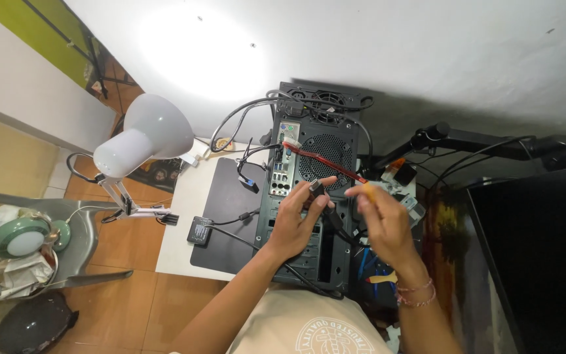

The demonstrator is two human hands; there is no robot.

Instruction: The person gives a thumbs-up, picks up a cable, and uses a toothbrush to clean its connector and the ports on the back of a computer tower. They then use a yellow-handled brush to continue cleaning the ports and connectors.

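A: What's the left hand [296,219] got?

B: A black plug [316,189] w/ its cable [335,223] trailing down and toward the near side. Fingers closed round it, thumb on top, held right over the back of the PC case [309,196].

A: And the right hand [384,219]?

B: Fingers pinched narrow on the yellow-ish handle end of a red brush [325,164]. Can't tell more of the handle, it's blurred.

A: Which way does the brush lie?

B: Long axis runs diagonal, from the right hand's fingers up and to the far left. White bristle tip sits by the ports near the case's top left, just beside the round fan grille [325,157]. So the tip is well away from the fingers, the handle in them.

A: Plug vs brush?

B: Plug is just below the brush shaft, near its handle end, close but I can't tell if touching. Left hand is the nearer one to the port panel; the right is off the case's right edge.

A: Anything else abt?

B: White lamp [145,134] at left over the bench [185,216], black mat [227,223] on it, small black box [200,231] at the mat's near corner. Dark monitor [538,262] at right.
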